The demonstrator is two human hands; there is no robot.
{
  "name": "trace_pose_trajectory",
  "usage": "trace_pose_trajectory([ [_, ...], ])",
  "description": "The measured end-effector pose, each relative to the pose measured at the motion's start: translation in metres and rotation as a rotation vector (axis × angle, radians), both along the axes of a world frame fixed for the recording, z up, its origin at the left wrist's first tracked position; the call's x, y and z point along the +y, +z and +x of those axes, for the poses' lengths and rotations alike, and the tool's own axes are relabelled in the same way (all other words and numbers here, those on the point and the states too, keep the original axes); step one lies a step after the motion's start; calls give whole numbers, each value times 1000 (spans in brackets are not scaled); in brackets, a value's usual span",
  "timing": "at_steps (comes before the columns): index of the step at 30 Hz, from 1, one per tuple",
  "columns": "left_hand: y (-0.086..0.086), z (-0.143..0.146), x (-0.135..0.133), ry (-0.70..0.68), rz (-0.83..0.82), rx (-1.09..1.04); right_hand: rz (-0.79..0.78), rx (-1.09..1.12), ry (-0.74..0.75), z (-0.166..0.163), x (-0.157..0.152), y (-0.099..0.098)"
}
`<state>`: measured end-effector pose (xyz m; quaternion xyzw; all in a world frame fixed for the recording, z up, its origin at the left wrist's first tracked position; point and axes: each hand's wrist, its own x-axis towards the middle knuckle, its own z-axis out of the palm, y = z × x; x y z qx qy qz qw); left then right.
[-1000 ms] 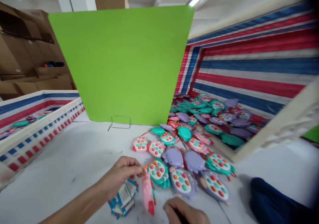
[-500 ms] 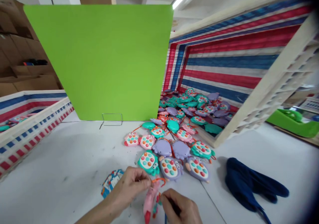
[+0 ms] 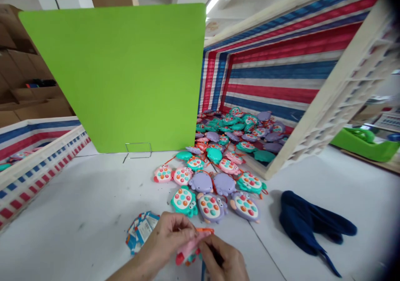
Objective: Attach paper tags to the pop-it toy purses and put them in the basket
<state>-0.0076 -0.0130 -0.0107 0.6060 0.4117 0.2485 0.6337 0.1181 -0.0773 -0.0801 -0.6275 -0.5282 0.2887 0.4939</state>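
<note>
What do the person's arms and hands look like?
Both the left hand and right hand are bare, with no gloves. The left forearm is bare too: no sleeve, watch or bracelet shows. The right forearm is out of view.

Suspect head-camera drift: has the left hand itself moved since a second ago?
Yes: rightward and lower in view, the left hand judged against the teal toy just beyond it.
</note>
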Motion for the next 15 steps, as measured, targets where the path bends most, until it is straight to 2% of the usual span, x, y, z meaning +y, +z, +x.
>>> trace_pose_trajectory([
  [5,-6,15,-5,-6,97,-43,16,54,12,5,-1,2],
  [11,-15,34,-4,63,-27,-145,89,-50,-46,18,-2,7],
  [15,-11,41,0,69,12,-101,122,-137,-80,26,-6,13],
])
